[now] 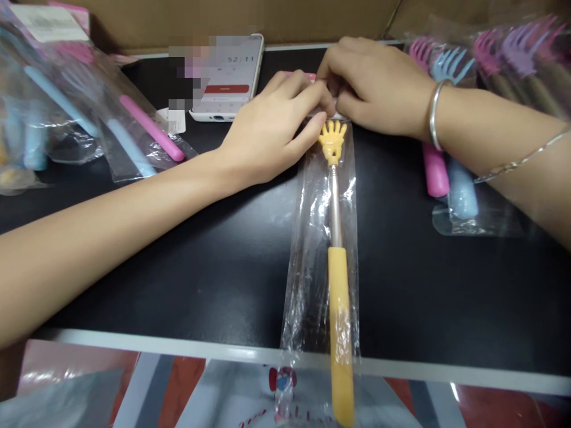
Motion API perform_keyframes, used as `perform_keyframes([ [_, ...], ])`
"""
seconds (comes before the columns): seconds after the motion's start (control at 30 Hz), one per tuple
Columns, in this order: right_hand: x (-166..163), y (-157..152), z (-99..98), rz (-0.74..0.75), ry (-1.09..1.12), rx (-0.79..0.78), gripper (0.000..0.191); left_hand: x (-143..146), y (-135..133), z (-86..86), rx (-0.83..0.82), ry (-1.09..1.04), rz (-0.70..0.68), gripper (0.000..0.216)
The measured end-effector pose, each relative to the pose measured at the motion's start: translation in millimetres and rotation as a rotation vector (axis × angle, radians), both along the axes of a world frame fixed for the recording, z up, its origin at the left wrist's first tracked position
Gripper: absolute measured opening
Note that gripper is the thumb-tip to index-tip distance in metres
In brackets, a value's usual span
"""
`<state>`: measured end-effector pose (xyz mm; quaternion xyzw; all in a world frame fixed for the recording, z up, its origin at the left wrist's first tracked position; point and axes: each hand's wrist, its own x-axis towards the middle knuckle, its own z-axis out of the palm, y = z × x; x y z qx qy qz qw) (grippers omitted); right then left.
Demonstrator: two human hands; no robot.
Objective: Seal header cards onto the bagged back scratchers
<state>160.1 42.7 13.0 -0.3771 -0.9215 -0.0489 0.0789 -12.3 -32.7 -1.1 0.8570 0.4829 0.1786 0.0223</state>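
Yellow scratcher [338,267] x1, 1 clr bag [307,238], 2 hands [274,131] [379,86] pinching bag's top, 1 phone [229,74] nr

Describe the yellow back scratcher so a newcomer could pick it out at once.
On the black table, find the clear plastic bag running down the middle past the near edge. In it lies the yellow back scratcher, its hand-shaped head at the far end. Unlike the grouped scratchers at either side, it lies alone.
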Motion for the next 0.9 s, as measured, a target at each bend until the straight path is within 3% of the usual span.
perform_keyframes([
  [0.6,0.9,-2.3,-0.4,-0.004,-0.004,0.005,0.042,2.0,-4.5,0.6,0.036,-0.027,0.004,0.040],
  [0.9,4.1,0.6,0.2,0.023,0.011,0.017,0.043,3.0,-3.3,7.2,-0.040,0.042,0.042,0.046],
])
